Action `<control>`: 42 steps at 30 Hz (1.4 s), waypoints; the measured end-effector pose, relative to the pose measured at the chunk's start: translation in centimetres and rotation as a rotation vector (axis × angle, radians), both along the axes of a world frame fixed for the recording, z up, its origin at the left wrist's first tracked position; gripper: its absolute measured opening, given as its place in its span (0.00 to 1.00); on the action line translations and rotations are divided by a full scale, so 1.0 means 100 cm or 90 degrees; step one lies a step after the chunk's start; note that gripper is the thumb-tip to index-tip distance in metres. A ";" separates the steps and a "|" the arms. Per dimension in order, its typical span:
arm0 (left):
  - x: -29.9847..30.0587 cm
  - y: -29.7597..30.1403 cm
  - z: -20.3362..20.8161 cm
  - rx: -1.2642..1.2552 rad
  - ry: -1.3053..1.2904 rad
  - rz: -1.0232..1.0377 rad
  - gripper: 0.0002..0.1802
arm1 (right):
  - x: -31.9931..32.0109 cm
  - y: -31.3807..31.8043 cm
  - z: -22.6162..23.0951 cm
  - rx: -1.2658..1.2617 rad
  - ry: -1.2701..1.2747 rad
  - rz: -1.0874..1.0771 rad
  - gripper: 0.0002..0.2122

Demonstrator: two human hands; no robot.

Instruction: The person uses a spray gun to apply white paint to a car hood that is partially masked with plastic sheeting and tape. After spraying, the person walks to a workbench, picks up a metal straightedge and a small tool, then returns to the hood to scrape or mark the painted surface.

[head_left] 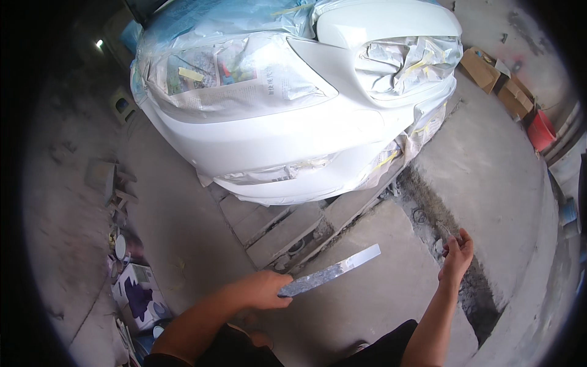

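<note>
My left hand (269,290) is closed round one end of a long flat stick (315,278), mottled grey along most of its length and white at the far end. The stick points up and to the right. Off to the right, my right hand (457,255) is raised with its fingers drawn together. What they hold, if anything, is too small to make out. Beyond both hands stands a white car front (275,140), its headlight area and openings masked with newspaper (244,70) and its upper part under blue film (232,21). Neither hand touches the car.
A long trench (440,211) runs through the concrete floor on the right, and boards (284,235) lie below the bumper. Cans (128,246) and a white box (145,278) with a purple cloth stand at left. Cardboard boxes (480,70) and a red bucket (540,129) are far right.
</note>
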State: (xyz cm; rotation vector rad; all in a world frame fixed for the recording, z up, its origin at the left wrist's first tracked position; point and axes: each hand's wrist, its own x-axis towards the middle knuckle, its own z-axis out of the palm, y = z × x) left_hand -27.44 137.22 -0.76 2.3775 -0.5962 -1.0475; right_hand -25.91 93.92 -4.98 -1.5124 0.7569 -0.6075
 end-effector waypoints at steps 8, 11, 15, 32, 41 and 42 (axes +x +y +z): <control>0.037 -0.017 -0.057 -0.084 -0.041 -0.114 0.17 | 0.006 0.064 0.032 -0.057 -0.078 -0.121 0.15; 0.041 -0.014 -0.086 -0.147 -0.004 -0.175 0.16 | -0.004 0.087 0.040 0.018 -0.168 -0.135 0.15; 0.052 -0.010 -0.103 -0.181 0.011 -0.271 0.16 | -0.015 0.132 0.057 0.014 -0.239 -0.117 0.16; 0.058 -0.004 -0.105 -0.273 0.042 -0.280 0.14 | 0.050 0.344 0.033 -0.021 -0.247 0.023 0.20; 0.050 -0.011 -0.158 -0.309 0.045 -0.291 0.18 | 0.043 0.332 0.022 0.009 -0.215 0.044 0.18; 0.055 -0.011 -0.142 -0.266 0.043 -0.313 0.19 | 0.040 0.325 0.019 0.010 -0.217 0.034 0.18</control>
